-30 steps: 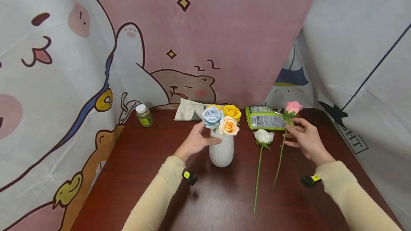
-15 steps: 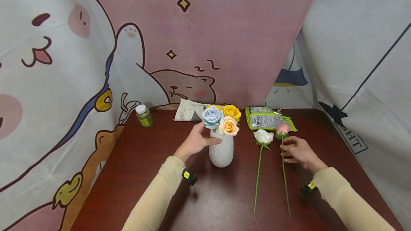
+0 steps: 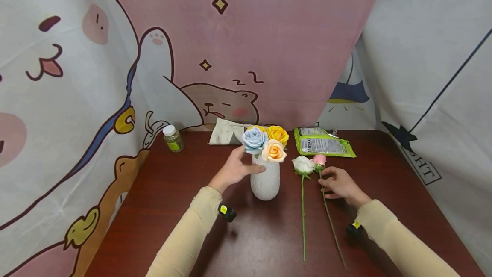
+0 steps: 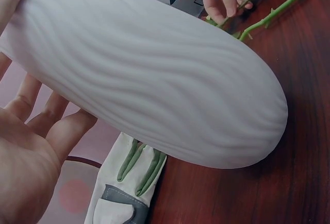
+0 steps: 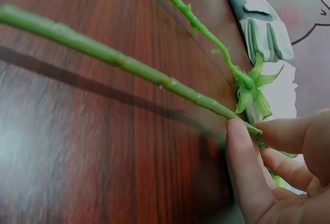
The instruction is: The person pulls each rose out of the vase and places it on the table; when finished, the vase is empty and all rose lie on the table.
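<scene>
My left hand [image 3: 234,170] grips the upper part of a white ribbed vase [image 3: 265,183], thumb on the near side. Blue, peach and yellow roses [image 3: 273,151] fill its mouth. In the left wrist view the vase [image 4: 154,74] spans the frame, with my fingers around its upper end. My right hand [image 3: 342,186] pinches the stem of a pink rose [image 3: 319,160] just under its head; the right wrist view shows thumb and fingertips on that stem [image 5: 134,65]. Just left of it is a white rose [image 3: 303,165], its stem pointing toward the front edge.
Behind the roses lies a green and grey packet [image 3: 324,144]. A white-lidded jar [image 3: 173,139] stands at the back left of the dark wood table [image 3: 153,225]. Behind the vase lies a white and grey glove-like cloth [image 3: 226,131]. Printed curtains hang around the table.
My right hand has brought the pink rose down and to the left, beside the white rose. The white rose has shifted slightly left. My left hand and the vase stay put.
</scene>
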